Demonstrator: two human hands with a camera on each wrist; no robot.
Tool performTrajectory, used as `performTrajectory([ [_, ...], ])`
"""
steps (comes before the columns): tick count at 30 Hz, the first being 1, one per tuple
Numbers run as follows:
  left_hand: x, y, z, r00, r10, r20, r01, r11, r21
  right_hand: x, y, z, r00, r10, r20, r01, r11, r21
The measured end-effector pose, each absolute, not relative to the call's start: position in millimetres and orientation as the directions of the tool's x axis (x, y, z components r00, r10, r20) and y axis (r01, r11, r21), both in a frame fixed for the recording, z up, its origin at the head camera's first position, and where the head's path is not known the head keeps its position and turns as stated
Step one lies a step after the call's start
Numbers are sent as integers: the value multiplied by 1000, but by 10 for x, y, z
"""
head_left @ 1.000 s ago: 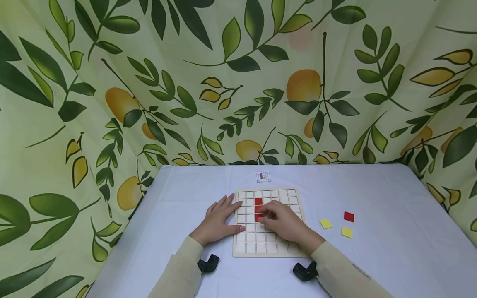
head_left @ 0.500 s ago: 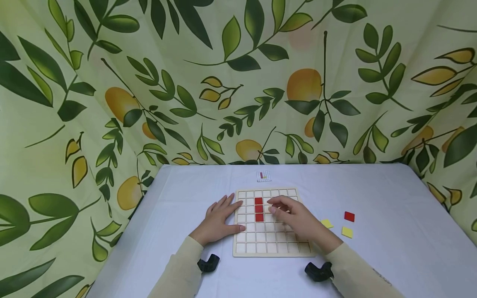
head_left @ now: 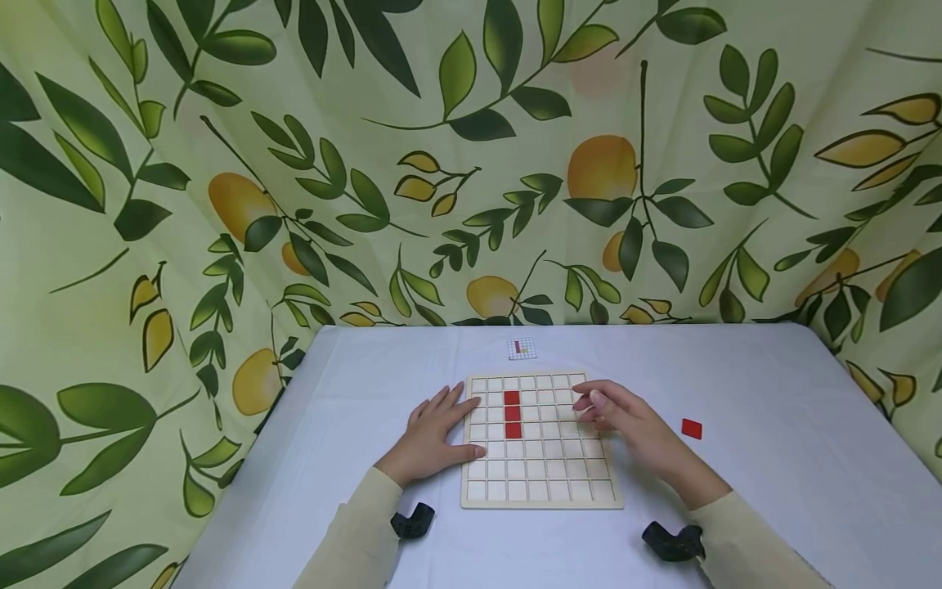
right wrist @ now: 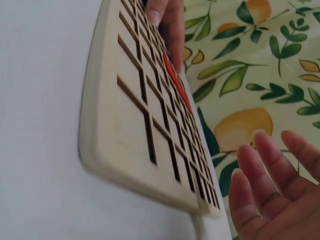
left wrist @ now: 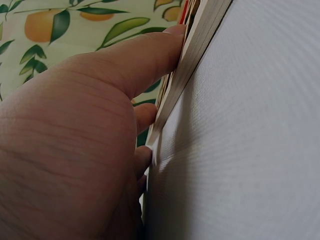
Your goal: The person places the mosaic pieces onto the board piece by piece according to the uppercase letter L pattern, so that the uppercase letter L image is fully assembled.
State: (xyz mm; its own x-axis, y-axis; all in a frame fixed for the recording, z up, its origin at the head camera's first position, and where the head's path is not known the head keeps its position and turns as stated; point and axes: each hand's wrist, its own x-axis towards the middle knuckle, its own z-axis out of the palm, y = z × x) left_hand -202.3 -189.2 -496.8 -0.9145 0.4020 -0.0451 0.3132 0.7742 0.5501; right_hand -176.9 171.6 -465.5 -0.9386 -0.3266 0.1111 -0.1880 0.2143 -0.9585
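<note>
A wooden grid board (head_left: 540, 505) lies on the white table, with three red square tiles (head_left: 512, 413) set one below another in a column left of its middle. My left hand (head_left: 430, 433) rests on the board's left edge, thumb and fingers spread; the left wrist view shows the thumb touching the wooden rim (left wrist: 192, 55). Over the board's right edge hovers my right hand (head_left: 636, 429), its fingers loosely bent and nothing seen in them. In the right wrist view the fingers (right wrist: 265, 170) are apart from the board. One loose red tile (head_left: 692, 429) lies right of that hand.
A small printed card (head_left: 522, 348) with a coloured grid pattern lies behind the board. The two loose yellow tiles are hidden behind the right hand and forearm. A leaf-patterned curtain (head_left: 412, 270) hangs at the table's far edge and left side.
My right hand has drawn back from the red column toward the right, uncovering all three red tiles and covering the loose yellow ones. The left hand has stayed on the board's edge.
</note>
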Motion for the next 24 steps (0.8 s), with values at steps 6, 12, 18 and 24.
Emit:
performTrajectory([
  [6,-2028,-1886,-4980,-917,396,-48,308,778,547,-1741,2008,-4650,-942,-296,160,-230,219,-948],
  [12,-2027,-1881,-4990,-918,393,-51,304,782,544,-1712,2303,-4659,-968,-214,129,-195,327,-925],
  [18,-2032,-1879,-4996,-917,396,-49,309,782,541,-1694,2645,-4688,-982,-138,126,-172,404,-898],
  [24,-2034,-1882,-4991,-918,392,-52,305,785,539,-1673,2905,-4734,-983,-87,164,-186,437,-880],
])
